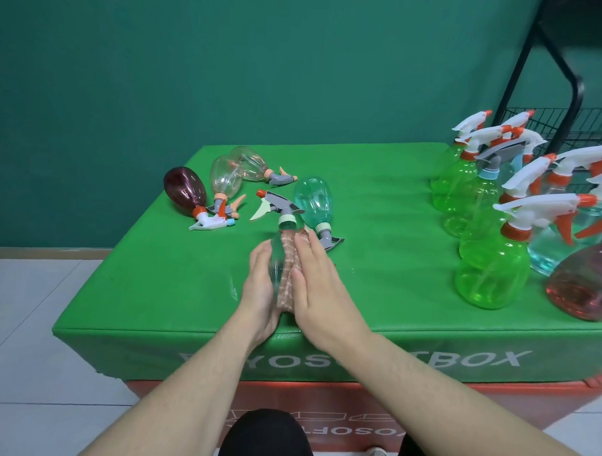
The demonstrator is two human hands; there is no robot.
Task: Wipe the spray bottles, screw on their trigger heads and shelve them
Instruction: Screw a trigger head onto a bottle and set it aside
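My left hand (261, 289) grips a clear spray bottle (276, 261) from the left, above the green box top. Its grey trigger head (276, 204) with a pale green lever points away from me. My right hand (316, 283) presses a pinkish cloth (288, 275) flat against the bottle's right side, fingers straight. A teal bottle (312, 201) lies just behind, next to the cloth. Further left lie a dark red bottle (185, 191) and two clear bottles (226, 175), all with heads attached.
Several upright bottles, green (492, 268), pale blue and pink (584, 289), crowd the right side of the green box (188, 275). A black wire rack (569, 124) stands behind them. White tile floor lies to the left.
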